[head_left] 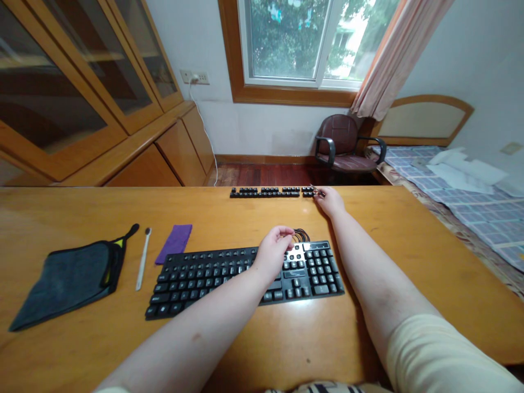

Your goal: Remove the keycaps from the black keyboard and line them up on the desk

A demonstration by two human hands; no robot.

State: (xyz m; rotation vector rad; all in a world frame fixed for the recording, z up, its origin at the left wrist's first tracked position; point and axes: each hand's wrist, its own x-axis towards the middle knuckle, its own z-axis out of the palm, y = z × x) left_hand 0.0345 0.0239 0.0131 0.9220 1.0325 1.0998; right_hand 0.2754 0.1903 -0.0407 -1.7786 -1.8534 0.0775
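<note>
A black keyboard (229, 275) lies on the wooden desk. Its upper row shows small key mounts without caps. My left hand (275, 248) is over the keyboard's upper right part, thumb and fingertips brought together; whether anything is between them is too small to tell. At the desk's far edge, loose black keycaps (270, 192) stand in two rows, split into groups. My right hand (329, 202) reaches to the right end of these rows, fingers closed around something thin and dark that I cannot make out. A coiled black cable (302, 235) lies behind the keyboard.
On the left of the desk (368, 229) lie a folded dark grey cloth (77, 278), a white toothbrush (143, 262) and a purple cloth (175, 243). Beyond the desk stand a brown armchair (341, 136), a bed (458, 180) and a glass-door cabinet (118, 120).
</note>
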